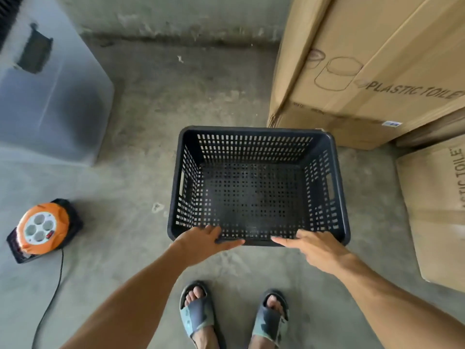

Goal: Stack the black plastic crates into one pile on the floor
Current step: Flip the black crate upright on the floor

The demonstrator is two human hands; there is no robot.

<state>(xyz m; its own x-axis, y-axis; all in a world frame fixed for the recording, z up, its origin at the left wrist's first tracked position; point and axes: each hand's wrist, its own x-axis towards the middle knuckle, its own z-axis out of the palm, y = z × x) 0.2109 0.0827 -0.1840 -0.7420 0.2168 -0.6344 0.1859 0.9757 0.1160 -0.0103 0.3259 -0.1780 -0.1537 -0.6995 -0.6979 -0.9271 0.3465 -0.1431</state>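
Two bare hands at the near rim of a black crate on a concrete floor.

The left hand and right hand lie side by side at the near edge of the crate, fingers loosely spread and holding nothing; whether they touch the rim is unclear. The crate sits upright and empty just beyond them. Below the hands, two feet in sandals. Well to the left, an orange cable reel. Beyond the right hand, cardboard boxes. Far left, a grey bin.
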